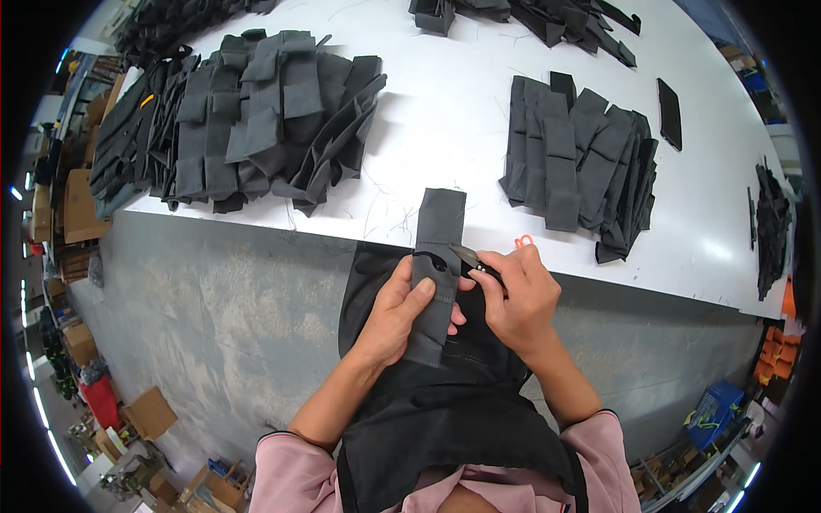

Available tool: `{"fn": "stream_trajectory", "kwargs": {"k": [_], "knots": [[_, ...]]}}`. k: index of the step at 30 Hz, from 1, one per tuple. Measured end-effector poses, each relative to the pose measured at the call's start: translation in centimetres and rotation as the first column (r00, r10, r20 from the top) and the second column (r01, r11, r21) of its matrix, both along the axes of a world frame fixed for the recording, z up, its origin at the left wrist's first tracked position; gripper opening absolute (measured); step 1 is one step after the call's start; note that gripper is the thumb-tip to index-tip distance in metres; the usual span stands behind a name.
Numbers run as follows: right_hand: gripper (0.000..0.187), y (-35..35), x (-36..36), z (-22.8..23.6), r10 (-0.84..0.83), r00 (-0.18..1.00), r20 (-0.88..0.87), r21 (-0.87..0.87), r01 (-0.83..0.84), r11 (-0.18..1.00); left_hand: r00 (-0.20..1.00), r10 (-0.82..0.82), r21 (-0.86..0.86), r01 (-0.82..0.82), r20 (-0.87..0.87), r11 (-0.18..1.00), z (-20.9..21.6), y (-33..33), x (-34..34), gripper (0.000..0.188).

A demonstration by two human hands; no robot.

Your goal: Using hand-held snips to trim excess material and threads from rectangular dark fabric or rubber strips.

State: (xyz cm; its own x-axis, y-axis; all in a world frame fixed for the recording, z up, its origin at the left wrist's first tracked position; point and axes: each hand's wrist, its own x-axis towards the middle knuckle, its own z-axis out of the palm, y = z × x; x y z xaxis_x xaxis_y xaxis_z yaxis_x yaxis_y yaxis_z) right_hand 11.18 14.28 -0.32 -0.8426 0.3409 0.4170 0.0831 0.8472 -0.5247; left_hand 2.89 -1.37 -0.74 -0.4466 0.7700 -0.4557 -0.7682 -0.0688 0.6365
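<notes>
While I stand at the near edge of the white table (445, 111), my left hand (398, 312) is closed around a long, narrow strip of dark grey woven fabric (437, 256), thumb pressed flat on its front. The strip's top end rests on the table's near edge; its lower part hangs over my black apron (428, 410). My right hand (516, 295) pinches a small dark tool (469, 259) against the strip's right side; I cannot tell what kind it is. Two orange loops (523, 242) lie on the table just beyond my right hand. Matching strips lie in two nearer heaps, a large one (248, 120) toward the left edge, a smaller one (581, 162) toward the right. One flat black rectangle (670, 113) lies beyond the right heap.
</notes>
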Motion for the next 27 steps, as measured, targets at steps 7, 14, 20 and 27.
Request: {"fn": "stream_trajectory", "kwargs": {"k": [7, 14, 20, 27], "knots": [[0.018, -0.3, 0.2, -0.6, -0.085, 0.995, -0.057, -0.562, 0.038, 0.826, 1.0, -0.003, 0.007, 0.003, -0.002, 1.0, -0.1, -0.1, 0.2, 0.033], [0.023, -0.7, -0.8, -0.5, 0.0, 0.998, -0.067, -0.261, -0.017, 0.965, 0.988, 0.008, -0.09, -0.022, -0.156, 0.996, -0.2, 0.2, 0.9, 0.038], [0.029, -0.7, -1.1, -0.6, 0.062, 0.996, -0.058, -0.071, -0.066, 0.995, 0.972, 0.003, -0.168, -0.044, -0.237, 0.985, -0.5, 0.2, 1.1, 0.038], [0.031, -1.0, -1.5, -0.5, 0.091, 0.99, -0.106, -0.059, -0.098, 0.993, 0.933, -0.04, -0.26, -0.058, -0.358, 0.964, -0.8, 0.2, 1.2, 0.036]]}}
